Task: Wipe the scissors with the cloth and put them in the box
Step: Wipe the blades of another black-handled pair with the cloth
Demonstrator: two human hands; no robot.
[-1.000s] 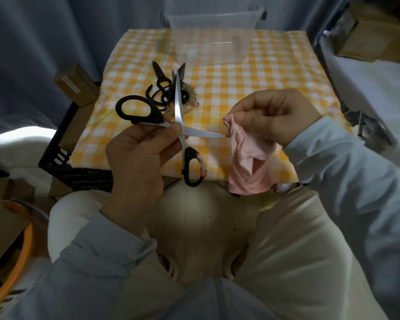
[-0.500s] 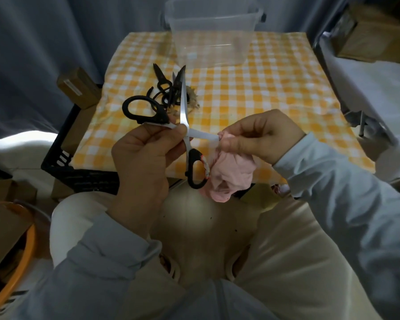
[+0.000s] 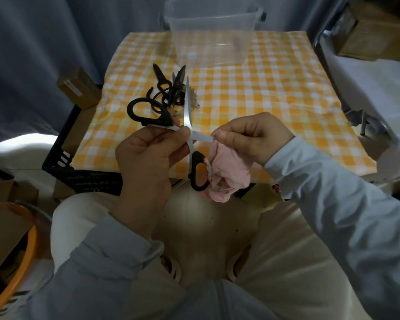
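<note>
Yellow checked tablecloth (image 3: 275, 93) covered the table. At 9 o'clock the left hand (image 3: 146, 158) pinched the scissors (image 3: 188, 112) near the pivot, with the blades spread wide. This probably exposed one blade to the right hand (image 3: 252, 135) at 3 o'clock, which pinched the pink cloth (image 3: 229, 172) around that blade's tip. The box (image 3: 213, 35) waited at 12 o'clock.

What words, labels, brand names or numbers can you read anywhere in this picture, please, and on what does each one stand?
No text can be read anywhere in this view.
Pale label on the small cardboard box at the left: too blurred to read.
Held scissors: no marking shows.
Clear plastic box: no label shows.
</note>
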